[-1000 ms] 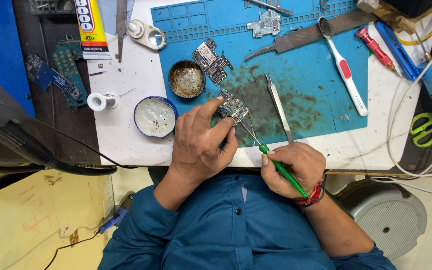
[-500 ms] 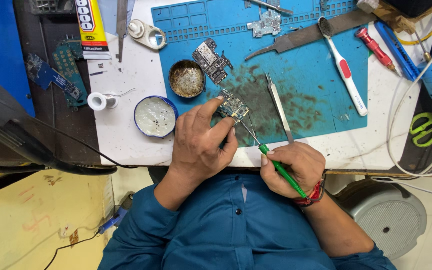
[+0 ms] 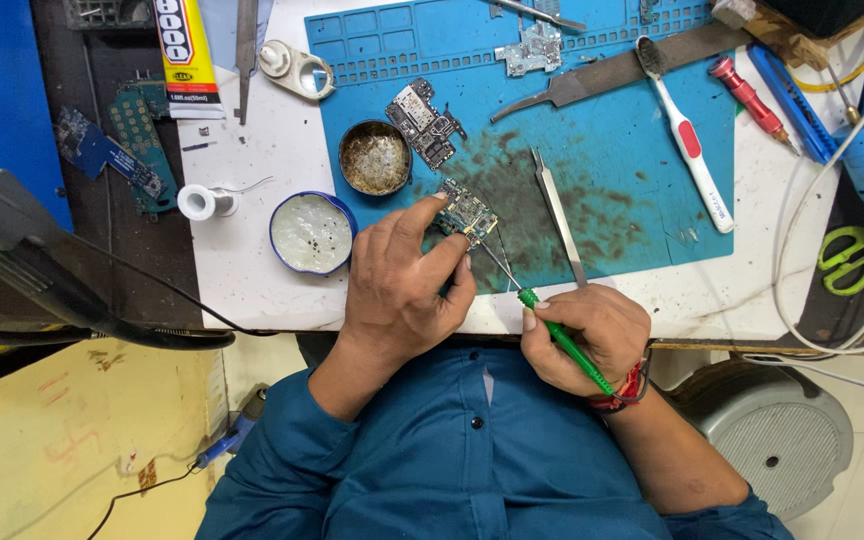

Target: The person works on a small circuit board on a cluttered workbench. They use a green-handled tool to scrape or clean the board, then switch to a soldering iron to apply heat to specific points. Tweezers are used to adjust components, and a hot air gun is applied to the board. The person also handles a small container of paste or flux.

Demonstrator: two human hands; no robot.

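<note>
I see the left hand (image 3: 397, 290) pinching a small circuit board (image 3: 467, 212) between thumb and forefinger, holding it down on the blue mat (image 3: 642, 220) near the table's front edge. The right hand (image 3: 582, 335) is closed around a green-handled tool (image 3: 562, 340), its thin metal tip touching the board's lower edge. Tweezers (image 3: 558, 215) lie just right of the board. A round tin of pale paste (image 3: 312, 233) sits beside the left hand, and a second board (image 3: 424, 122) lies further back.

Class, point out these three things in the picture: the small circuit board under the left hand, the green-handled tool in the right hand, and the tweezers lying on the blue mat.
circuit board (image 3: 468, 213), head view, its exposed top face.
green-handled tool (image 3: 564, 344), head view, the handle.
tweezers (image 3: 558, 215), head view, mid-length of the arms.
</note>
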